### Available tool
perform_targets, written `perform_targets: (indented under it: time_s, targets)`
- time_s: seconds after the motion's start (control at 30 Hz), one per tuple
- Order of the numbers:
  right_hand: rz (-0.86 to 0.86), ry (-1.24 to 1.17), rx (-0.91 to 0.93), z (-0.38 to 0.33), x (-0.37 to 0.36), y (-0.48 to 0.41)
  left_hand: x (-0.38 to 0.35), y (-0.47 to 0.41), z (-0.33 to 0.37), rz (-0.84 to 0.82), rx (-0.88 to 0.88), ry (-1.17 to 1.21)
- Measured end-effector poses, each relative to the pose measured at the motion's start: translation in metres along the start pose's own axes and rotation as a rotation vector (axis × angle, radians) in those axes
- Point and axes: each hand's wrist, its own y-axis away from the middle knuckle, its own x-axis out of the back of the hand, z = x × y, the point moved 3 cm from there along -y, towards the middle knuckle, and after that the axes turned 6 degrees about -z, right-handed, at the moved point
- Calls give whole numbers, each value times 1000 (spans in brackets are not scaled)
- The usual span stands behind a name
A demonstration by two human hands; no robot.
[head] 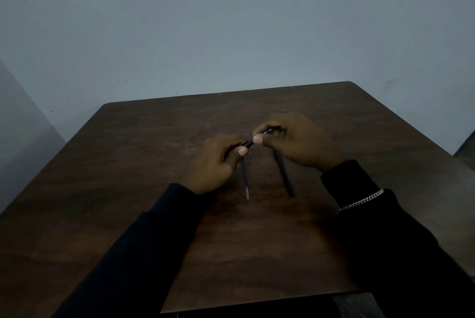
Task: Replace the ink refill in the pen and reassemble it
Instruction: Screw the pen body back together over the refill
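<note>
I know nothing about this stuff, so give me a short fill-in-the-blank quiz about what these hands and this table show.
1. The left hand and right hand grip one pen between them; ____ other slender items lie on the table.
2. The thin refill lies nearer the ____ hand.
3. The silver bracelet is on the ____ wrist.
Missing words: two; left; right.
</note>
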Motion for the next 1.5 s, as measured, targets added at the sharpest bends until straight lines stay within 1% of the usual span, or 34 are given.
perform_targets:
  time_s: [0.1, 0.13, 0.2, 0.27, 0.43, 0.7, 0.87, 1.03, 1.1, 1.13, 1.17, 1.2, 1.27, 1.3, 1.33, 1.4, 1.5]
  targets:
    - [178, -86, -121, 17, 19, 2, -3, -1, -7, -21, 69, 2]
    - [225, -63, -176, 25, 25, 3, -4, -1, -9, -24, 82, 6]
    - [260, 24, -307, 42, 33, 3, -5, -1, -10, -20, 86, 6]
    - [243, 74, -405, 56, 37, 5, -5, -1, -9, -14, 68, 8]
    - [121, 207, -510, 68, 29, 3, -5, -1, -7, -3, 66, 4]
    - [-137, 241, -712, 65, 9, -1, -5, -1, -4, -21, 85, -22]
    - [-153, 272, -725, 62, 9, -1, -5, -1, -2, -22, 79, -27]
    - [-90, 275, -700, 57, 12, 0, -6, -1, -4, -46, 109, -28]
    - [41, 202, -637, 52, 15, 2, -6, -1, -4, -48, 113, -7]
    - [125, 119, -586, 49, 16, 3, -6, -1, -5, -48, 109, 3]
    - [202, -23, -527, 46, 18, 3, -6, -1, -4, -47, 106, 6]
    - [258, -227, -465, 43, 19, 3, -6, -1, -5, -47, 103, 3]
    - [309, -657, -352, 36, 20, 2, -6, -1, -5, -47, 103, -1]
    - [323, -810, -312, 34, 19, 0, -6, -1, -5, -48, 103, -2]
    - [329, -906, -285, 32, 19, -1, -6, -1, -4, -48, 102, -4]
    - [330, -967, -247, 31, 17, -2, -6, -1, -4, -49, 102, -6]
    - [329, -953, -221, 29, 15, -2, -5, 0, -3, -47, 109, -1]
